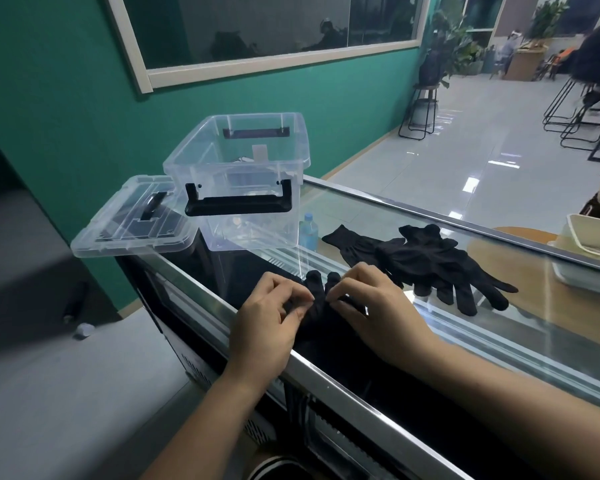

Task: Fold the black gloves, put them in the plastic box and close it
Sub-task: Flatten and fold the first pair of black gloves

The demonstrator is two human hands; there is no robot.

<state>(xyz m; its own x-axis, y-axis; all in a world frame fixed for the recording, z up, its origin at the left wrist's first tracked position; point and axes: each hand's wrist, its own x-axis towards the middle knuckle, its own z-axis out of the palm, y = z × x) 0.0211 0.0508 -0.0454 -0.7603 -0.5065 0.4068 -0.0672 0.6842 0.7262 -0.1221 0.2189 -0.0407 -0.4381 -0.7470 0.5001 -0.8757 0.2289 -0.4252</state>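
A black glove (317,306) lies on the glass counter top near its front edge, fingers pointing away from me. My left hand (271,323) pinches its left side and my right hand (371,306) pinches its right side. Further right, a loose pile of black gloves (426,261) rests on the glass. The clear plastic box (243,178) with black handles stands open at the counter's far left end. Its clear lid (136,223) lies beside it on the left, overhanging the counter's corner.
A glass-topped display counter (499,341) with a metal rim carries everything. A water bottle (308,233) shows through the glass behind the box. A pale tray (593,251) sits at the right edge. Stools and a plant stand are on the tiled floor beyond.
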